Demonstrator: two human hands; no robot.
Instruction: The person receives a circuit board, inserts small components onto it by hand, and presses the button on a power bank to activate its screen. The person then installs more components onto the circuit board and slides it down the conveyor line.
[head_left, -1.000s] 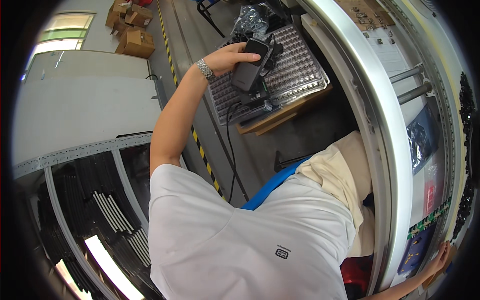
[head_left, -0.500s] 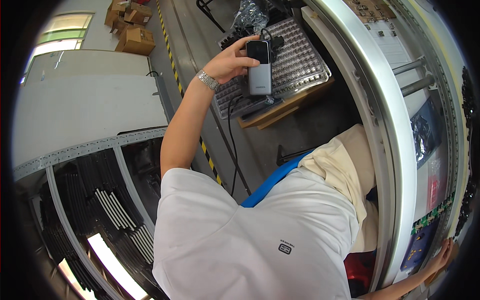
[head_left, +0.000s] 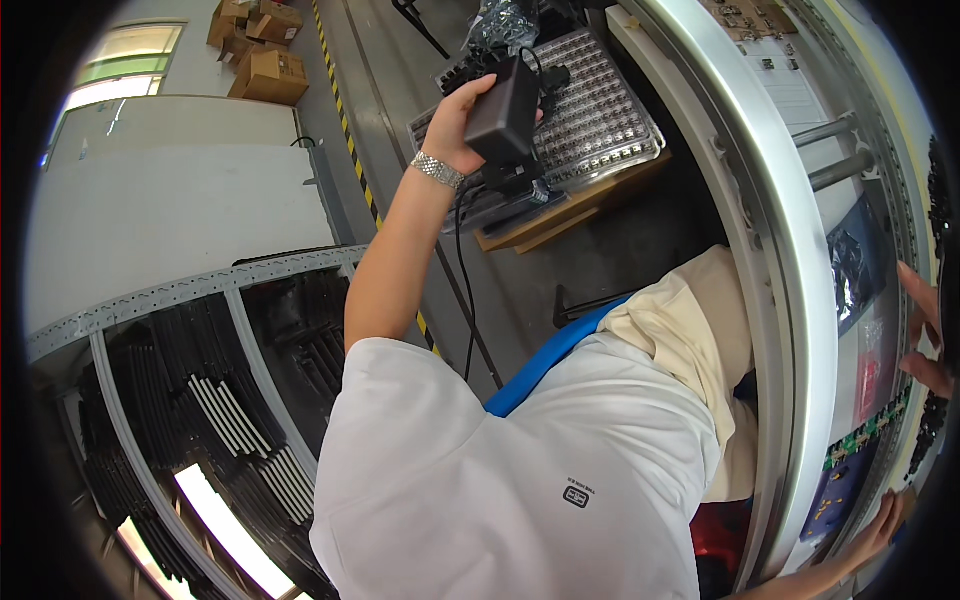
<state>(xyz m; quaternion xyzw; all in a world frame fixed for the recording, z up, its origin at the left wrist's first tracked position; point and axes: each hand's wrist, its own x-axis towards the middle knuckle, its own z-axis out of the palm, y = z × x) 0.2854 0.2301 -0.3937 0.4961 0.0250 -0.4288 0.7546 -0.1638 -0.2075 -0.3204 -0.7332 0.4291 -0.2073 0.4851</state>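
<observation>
My left hand is closed around a dark grey power bank, raised at upper centre and tilted so that a plain dark side faces up. A black cable loops beside its far end. Beneath this hand lie clear trays packed with rows of small metal parts. At the lower right, beyond the pale rail, my right hand rests with its fingers stretched out at the bench edge, by a brown piece partly hidden. It seems to hold nothing.
Another person's hand reaches in at the right edge. The pale metal rail curves between me and the bench with green circuit boards. Dark panels fill a rack at left. Cardboard boxes stand at the far left.
My left hand has turned the power bank over from its silver and black display face, shifting slightly right. My right hand has shifted slightly down. The other person's hand has come in at right.
</observation>
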